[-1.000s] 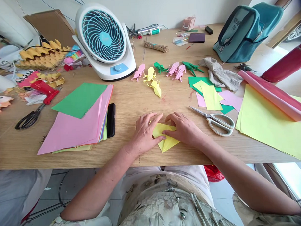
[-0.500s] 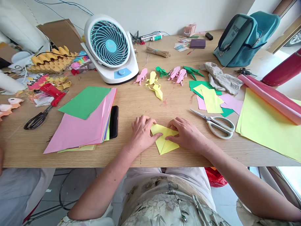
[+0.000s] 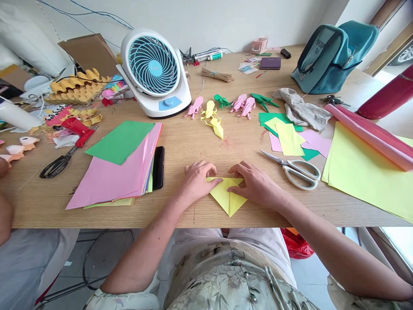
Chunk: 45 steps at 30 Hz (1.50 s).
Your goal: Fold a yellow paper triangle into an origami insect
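A folded sheet of yellow paper [image 3: 229, 201] lies on the table near its front edge, with one corner pointing toward me and a crease running down to it. My left hand [image 3: 198, 180] grips its upper left corner, thumb on top and fingers curled behind. At the right corner, my right hand [image 3: 251, 181] pinches the paper the same way. Right of that hand lie white-handled scissors [image 3: 300, 172], blades partly apart. Folded paper frogs in pink, yellow [image 3: 209, 110] and green stand farther back.
Left are stacked coloured sheets [image 3: 115, 176], a black phone [image 3: 158, 168] and a fan [image 3: 154, 71]. Cut paper pieces [image 3: 287, 136], a grey cloth [image 3: 304, 108], large yellow sheets [image 3: 373, 181], a red bottle [image 3: 390, 92] and a teal bag [image 3: 331, 55] are right. Another person's arm [image 3: 0, 203] rests far left.
The yellow paper has turned slightly, its near corner shifting right and toward me. Its upper edge now runs level between my hands. My view has shifted a little.
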{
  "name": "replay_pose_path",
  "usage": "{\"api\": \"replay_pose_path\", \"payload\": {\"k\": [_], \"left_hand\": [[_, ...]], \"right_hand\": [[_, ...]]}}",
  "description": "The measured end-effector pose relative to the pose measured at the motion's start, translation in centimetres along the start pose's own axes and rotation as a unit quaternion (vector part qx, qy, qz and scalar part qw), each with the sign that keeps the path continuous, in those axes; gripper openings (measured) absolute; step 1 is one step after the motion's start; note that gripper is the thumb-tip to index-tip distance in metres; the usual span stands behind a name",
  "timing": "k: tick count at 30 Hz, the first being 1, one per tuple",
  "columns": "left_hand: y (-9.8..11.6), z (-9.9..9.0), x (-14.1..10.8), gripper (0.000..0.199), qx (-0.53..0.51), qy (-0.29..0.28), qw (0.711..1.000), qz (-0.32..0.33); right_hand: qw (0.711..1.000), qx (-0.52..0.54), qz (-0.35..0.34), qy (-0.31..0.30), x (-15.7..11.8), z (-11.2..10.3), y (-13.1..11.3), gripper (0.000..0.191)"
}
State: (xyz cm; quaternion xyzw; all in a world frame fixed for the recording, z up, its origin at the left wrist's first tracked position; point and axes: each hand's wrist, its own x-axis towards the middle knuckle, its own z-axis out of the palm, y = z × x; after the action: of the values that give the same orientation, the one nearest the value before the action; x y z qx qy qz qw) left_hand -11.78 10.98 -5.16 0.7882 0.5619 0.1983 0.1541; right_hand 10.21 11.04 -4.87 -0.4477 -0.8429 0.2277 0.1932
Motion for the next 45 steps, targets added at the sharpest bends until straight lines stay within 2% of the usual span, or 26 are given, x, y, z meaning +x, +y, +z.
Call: {"api": "replay_pose_path", "payload": {"k": [4,8,10,12,14,16,19,22,25,28,31,34,36,38,41,43,45], "left_hand": [[0.0,-0.3,-0.1,0.023,-0.023,0.005,1.0,0.021],[-0.1,-1.0,-0.2,0.019,-0.126,-0.028,0.991,0.022],[-0.3,-1.5,-0.3,0.024,-0.214,-0.058,0.975,0.0],[-0.5,-1.9,-0.3,0.033,-0.305,-0.097,0.947,-0.018],[-0.8,-2.1,-0.3,0.037,-0.35,-0.115,0.929,-0.022],[-1.1,-2.1,-0.3,0.032,-0.314,-0.075,0.947,-0.011],[-1.4,-1.7,-0.2,0.024,-0.18,0.012,0.983,0.022],[-1.4,-1.3,-0.3,0.02,-0.095,0.015,0.994,0.051],[-1.1,-1.4,-0.4,0.027,-0.066,-0.005,0.996,0.061],[-0.7,-2.0,-0.7,0.031,-0.132,-0.063,0.987,0.065],[-0.2,-2.4,-1.0,0.025,-0.271,-0.124,0.953,0.059],[0.0,-2.2,-1.2,0.025,-0.358,-0.143,0.92,0.062],[0.0,-1.7,-1.1,0.032,-0.365,-0.136,0.918,0.072],[0.0,-1.1,-0.9,0.035,-0.317,-0.1,0.94,0.083],[0.1,-0.1,-0.4,0.027,-0.175,-0.025,0.978,0.114],[0.2,0.3,0.0,0.025,-0.098,0.001,0.984,0.15],[0.3,0.6,0.3,0.035,-0.052,0.003,0.982,0.182]], "right_hand": [[1.0,-0.017,0.002,-0.004,0.1,-0.1,-0.1,0.028],[1.0,-0.023,-0.017,-0.003,0.1,-0.1,0.0,0.025],[0.999,-0.027,-0.039,0.008,0.2,-0.2,0.1,0.027],[0.997,-0.043,-0.063,0.024,0.2,-0.2,0.2,0.027],[0.994,-0.065,-0.084,0.027,0.2,-0.3,0.3,0.019],[0.991,-0.085,-0.102,0.014,0.2,-0.4,0.3,0.007],[0.986,-0.112,-0.127,-0.005,0.2,-0.6,0.4,0.021],[0.983,-0.124,-0.138,-0.003,0.2,-0.7,0.4,0.025],[0.984,-0.119,-0.129,-0.003,0.2,-0.8,0.5,0.025],[0.989,-0.09,-0.12,-0.008,0.1,-0.9,0.5,0.027],[0.992,-0.055,-0.116,-0.005,0.0,-1.1,0.5,0.028],[0.993,-0.015,-0.117,0.0,-0.1,-1.3,0.7,0.028],[0.993,0.013,-0.119,-0.003,-0.2,-1.5,0.8,0.029],[0.991,0.028,-0.128,-0.013,-0.3,-1.6,0.7,0.032],[0.99,0.011,-0.142,-0.023,-0.4,-1.6,0.4,0.045],[0.989,-0.011,-0.145,-0.027,-0.3,-1.4,0.2,0.053],[0.989,-0.022,-0.144,-0.031,-0.4,-1.3,0.2,0.052]]}}
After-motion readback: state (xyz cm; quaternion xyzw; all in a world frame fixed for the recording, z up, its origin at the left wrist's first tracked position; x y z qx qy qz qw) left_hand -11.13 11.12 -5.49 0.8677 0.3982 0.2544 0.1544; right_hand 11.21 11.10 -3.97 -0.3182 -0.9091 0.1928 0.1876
